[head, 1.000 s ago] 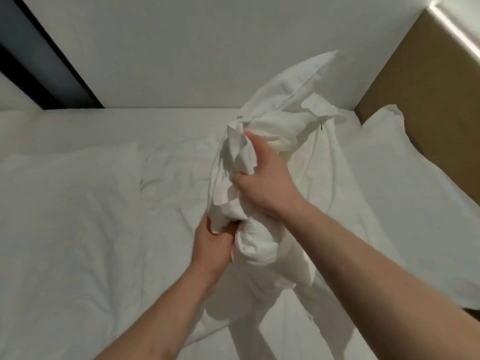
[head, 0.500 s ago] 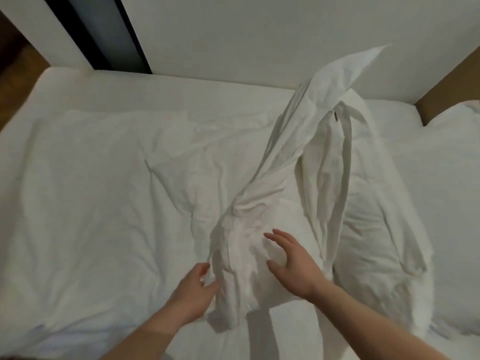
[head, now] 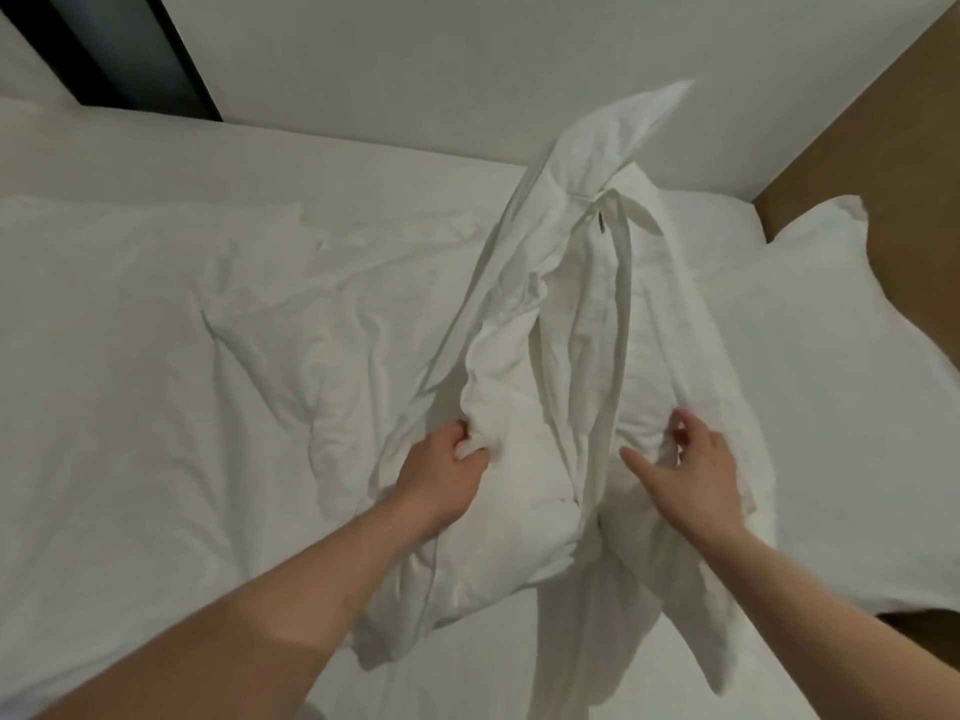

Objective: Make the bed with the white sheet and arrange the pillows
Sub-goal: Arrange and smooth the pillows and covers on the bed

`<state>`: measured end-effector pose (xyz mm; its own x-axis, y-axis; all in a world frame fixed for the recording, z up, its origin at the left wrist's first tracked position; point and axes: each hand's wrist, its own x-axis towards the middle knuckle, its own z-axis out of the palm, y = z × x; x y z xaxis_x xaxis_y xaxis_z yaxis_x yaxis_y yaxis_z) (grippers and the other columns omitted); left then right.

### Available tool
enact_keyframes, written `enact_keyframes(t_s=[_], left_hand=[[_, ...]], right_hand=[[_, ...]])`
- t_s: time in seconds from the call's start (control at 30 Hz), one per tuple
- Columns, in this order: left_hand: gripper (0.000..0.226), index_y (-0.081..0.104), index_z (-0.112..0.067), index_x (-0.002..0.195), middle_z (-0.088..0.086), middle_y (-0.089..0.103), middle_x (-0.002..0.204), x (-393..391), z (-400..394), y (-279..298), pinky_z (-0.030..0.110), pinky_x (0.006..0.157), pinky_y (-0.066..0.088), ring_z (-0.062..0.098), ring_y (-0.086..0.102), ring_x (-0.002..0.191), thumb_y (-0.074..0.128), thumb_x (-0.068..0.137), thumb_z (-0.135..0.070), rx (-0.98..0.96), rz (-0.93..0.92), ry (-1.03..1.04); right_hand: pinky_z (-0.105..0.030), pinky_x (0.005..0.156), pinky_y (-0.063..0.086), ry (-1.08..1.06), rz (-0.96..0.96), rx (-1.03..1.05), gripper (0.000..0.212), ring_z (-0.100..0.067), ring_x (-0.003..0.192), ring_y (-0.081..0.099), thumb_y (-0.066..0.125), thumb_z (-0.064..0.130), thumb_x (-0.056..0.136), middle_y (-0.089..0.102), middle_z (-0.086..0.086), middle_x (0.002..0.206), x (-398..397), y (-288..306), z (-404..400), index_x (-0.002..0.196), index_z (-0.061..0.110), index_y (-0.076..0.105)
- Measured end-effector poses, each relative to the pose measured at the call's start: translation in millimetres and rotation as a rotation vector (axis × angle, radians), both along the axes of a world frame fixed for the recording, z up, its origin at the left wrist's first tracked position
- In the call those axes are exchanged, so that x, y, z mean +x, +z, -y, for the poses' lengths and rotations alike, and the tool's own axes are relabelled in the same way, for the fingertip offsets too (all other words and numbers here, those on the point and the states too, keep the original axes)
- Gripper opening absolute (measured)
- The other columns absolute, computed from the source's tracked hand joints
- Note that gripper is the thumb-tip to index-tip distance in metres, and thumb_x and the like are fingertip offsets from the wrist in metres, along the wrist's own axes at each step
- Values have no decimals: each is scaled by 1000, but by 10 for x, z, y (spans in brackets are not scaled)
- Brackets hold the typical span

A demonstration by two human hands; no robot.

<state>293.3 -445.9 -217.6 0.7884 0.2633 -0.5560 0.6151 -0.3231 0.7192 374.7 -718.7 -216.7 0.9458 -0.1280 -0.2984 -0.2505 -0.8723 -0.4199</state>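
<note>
A crumpled pillow in a loose white case [head: 540,387] lies across the middle of the bed, one corner of the case sticking up toward the wall. My left hand [head: 441,470] is clenched on a bunch of its fabric at the left side. My right hand [head: 691,470] pinches a fold of the case on the right, index finger stretched out. A rumpled white sheet [head: 182,356] covers the mattress to the left. A second white pillow [head: 821,366] lies at the right by the headboard.
A white wall [head: 415,70] runs along the far side of the bed. A brown headboard panel [head: 883,122] stands at the right. A dark vertical strip [head: 104,39] is at the top left corner.
The bunched pillow was dropped from my raised hands onto the bed. My hands then spread apart and took hold of its case on each side.
</note>
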Motion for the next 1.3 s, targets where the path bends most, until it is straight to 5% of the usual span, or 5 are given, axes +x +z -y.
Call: enact_keyframes(t_s=[0.23, 0.5, 0.83, 0.97, 1.3], left_hand=[[15, 73, -14, 83, 1, 73, 83, -134, -281, 322, 32, 73, 47, 18, 63, 79, 59, 87, -10, -256, 145, 574], [12, 62, -8, 78, 8, 61, 74, -454, -580, 310, 31, 63, 39, 22, 55, 70, 54, 85, -2, -250, 42, 754], [16, 68, -5, 88, 13, 65, 90, -906, -1049, -98, 39, 79, 47, 27, 59, 81, 57, 77, -9, -221, -33, 1106], [20, 71, -9, 99, 12, 73, 101, -1275, -1221, -396, 35, 75, 52, 23, 66, 84, 66, 87, -24, -69, -255, 631], [72, 46, -28, 135, -9, 49, 134, -1074, -555, -255, 38, 101, 45, 16, 51, 120, 69, 75, -60, 493, 105, -65]], right_hand=[[-40, 101, 50, 206, 279, 28, 55, -19, 119, 54, 78, 37, 84, 49, 4, 133, 44, 149, 65, 134, 29, 59], [-41, 97, 51, -40, -113, 247, 68, -23, 112, 64, 80, 39, 79, 65, 4, 121, 244, -130, -482, 137, 19, 51], [-36, 61, 41, 586, -34, 733, 15, -10, 62, 47, 50, 8, 93, 52, 1, 68, -446, 604, -2046, 79, 7, 55], [-34, 104, 47, 922, -471, 265, 61, -25, 120, 60, 54, 24, 95, 57, -4, 139, -694, 122, -1883, 154, 30, 43], [-40, 100, 49, 220, 2, 169, 62, -26, 105, 61, 76, 13, 83, 50, -9, 134, -649, -452, -715, 141, 16, 54]])
